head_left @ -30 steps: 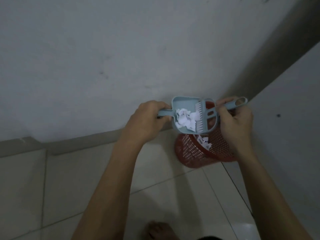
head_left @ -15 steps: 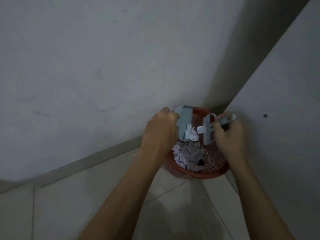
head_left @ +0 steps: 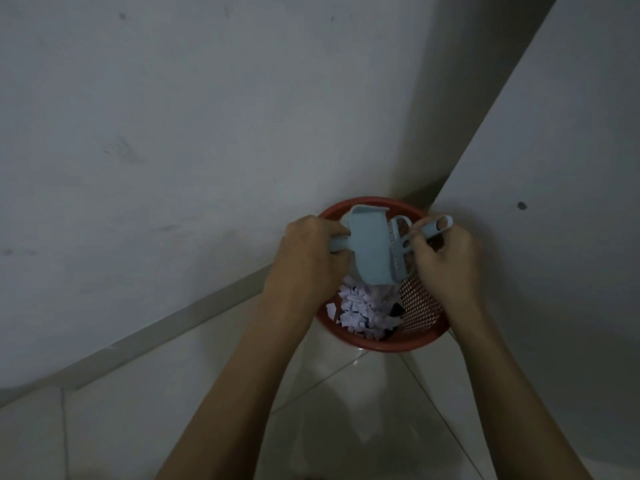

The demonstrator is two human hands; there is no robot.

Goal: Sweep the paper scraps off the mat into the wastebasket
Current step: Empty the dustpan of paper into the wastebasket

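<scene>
Left hand (head_left: pixel 308 258) is wrapped tight around the dustpan (head_left: pixel 370 249) handle, pan tipped over so its underside faces the camera, mouth pointing down into the wastebasket (head_left: pixel 374 341). Right hand (head_left: pixel 446 261) pinches the brush (head_left: pixel 410 242) handle between thumb and fingers, bristle head pressed along the pan's right edge. Both tools sit over the basket opening, inside the rim line. Risk: if the pan swings toward the near rim while scraps are dropping, pieces land on the floor tiles; brush flicks could also throw light bits over the edge. Basket is red mesh, tucked in the wall corner, holding a heap of paper scraps (head_left: pixel 360 313) plus something dark at the right of the pile, too dim to identify. Can't see inside the pan, so leftovers possible. Mat not in view.
</scene>
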